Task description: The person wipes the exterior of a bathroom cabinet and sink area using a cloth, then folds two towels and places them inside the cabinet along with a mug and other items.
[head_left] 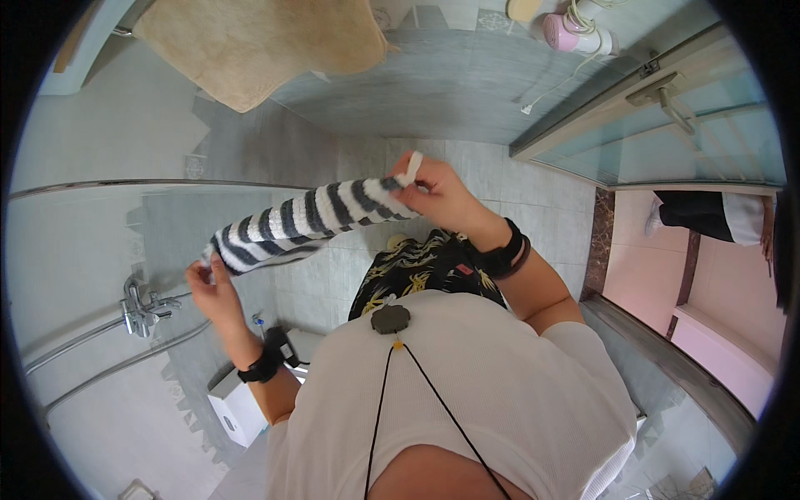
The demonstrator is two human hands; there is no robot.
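Note:
A towel (pixel 300 218) with dark grey and white stripes stretches between my two hands, folded lengthwise and sagging a little along its lower edge. My left hand (pixel 214 287) pinches its lower left end between thumb and fingers. At the other end, higher and to the right, my right hand (pixel 433 193) grips a corner, where a pale hanging loop (pixel 414 164) sticks up from the fingers. The towel is held in the air in front of my body and touches neither wall nor floor.
A shower mixer tap (pixel 143 308) with a hose is on the left wall. A beige towel (pixel 258 46) hangs at the top left. A pink and white hair dryer (pixel 575 35) with a coiled cord is at the top right. Beside the open glass door (pixel 667 125), another person (pixel 708 215) shows in the doorway.

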